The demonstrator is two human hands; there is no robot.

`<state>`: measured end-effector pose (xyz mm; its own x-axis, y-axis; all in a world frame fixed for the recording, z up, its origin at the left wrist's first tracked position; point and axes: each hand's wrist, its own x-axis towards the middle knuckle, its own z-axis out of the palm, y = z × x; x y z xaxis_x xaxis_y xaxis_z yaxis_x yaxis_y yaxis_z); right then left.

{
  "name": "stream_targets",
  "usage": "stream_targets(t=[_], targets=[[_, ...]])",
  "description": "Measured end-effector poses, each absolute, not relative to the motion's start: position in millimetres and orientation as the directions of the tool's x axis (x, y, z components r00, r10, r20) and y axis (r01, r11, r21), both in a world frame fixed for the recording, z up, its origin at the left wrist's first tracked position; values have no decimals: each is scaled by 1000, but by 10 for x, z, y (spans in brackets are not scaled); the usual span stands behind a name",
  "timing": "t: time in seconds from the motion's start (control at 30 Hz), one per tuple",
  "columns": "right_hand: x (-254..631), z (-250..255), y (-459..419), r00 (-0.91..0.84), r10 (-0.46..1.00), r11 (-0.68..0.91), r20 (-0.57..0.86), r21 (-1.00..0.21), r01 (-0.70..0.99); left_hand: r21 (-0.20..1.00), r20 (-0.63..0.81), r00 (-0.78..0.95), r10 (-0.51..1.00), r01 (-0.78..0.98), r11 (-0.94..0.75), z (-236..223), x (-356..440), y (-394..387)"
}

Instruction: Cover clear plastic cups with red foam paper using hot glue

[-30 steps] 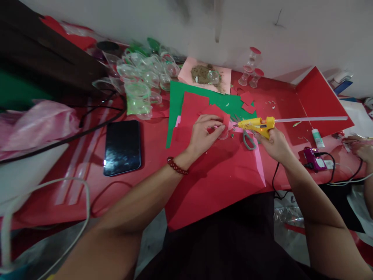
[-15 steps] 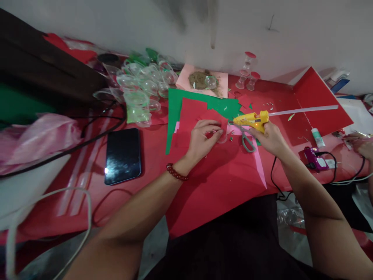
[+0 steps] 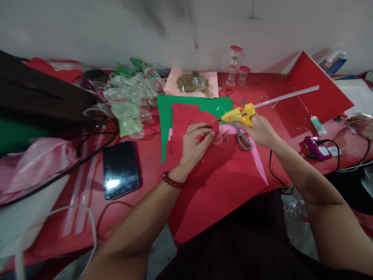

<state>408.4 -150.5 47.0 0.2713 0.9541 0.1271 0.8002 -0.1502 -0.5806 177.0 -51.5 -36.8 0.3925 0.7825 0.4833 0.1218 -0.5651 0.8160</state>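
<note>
My right hand (image 3: 260, 130) was clamped on the glue gun (image 3: 239, 115); left of it, my left hand (image 3: 197, 143) pinched what seemed a clear cup (image 3: 217, 139), the scissors (image 3: 244, 140) just below the gun

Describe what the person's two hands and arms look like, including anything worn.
The left hand and right hand are ungloved. A bracelet of round, dark red beads circles the left wrist; the right wrist shows nothing worn. Neither arm has a sleeve in view. Dark clothing covers the body between them.
</note>
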Motion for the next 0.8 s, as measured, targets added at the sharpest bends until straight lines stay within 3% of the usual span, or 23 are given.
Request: stream_targets(t=[0.3,0.8], targets=[[3986,642,-1597,371,929,-316,19,-483,817,820,488,372,790,115,-561,-379,1777,-509],[3984,707,-1715,378,926,-335,-4,-473,815,824,492,376,785,91,-560,-358,1774,-509]])
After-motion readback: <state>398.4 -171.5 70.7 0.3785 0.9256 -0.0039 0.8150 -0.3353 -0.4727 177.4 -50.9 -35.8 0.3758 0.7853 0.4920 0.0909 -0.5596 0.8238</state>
